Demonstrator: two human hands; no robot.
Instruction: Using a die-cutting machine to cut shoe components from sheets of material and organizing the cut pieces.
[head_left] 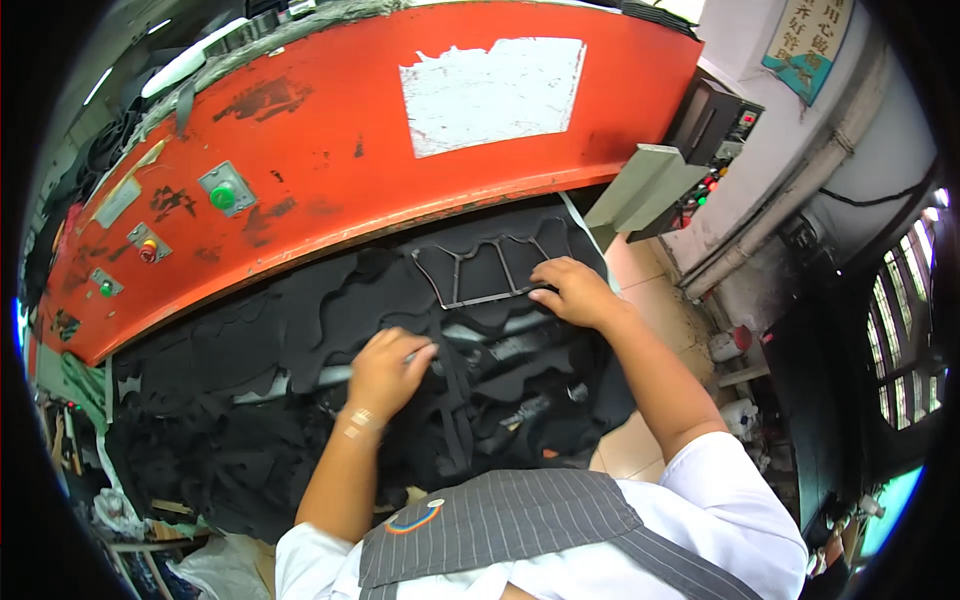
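Observation:
A metal cutting die (pixel 478 299), a thin scalloped outline with crossbars, lies on black sheet material (pixel 350 290) at the far right of the work surface. My right hand (pixel 575 292) grips the die's right part, with thumb and fingers around its near edge. My left hand (pixel 385 368) is above the black material, left of the die and nearer to me. Its fingers are curled toward the thumb; whatever may be between them is too small to make out. Cut black pieces and strips (pixel 455 400) lie around and below my hands.
A large orange press beam (pixel 330 130) spans the far side, with a green button (pixel 223 196) and a red knob (pixel 149 251). A grey-green metal bracket (pixel 645 190) stands right of the surface. Loose black scraps (pixel 210 460) are heaped at near left.

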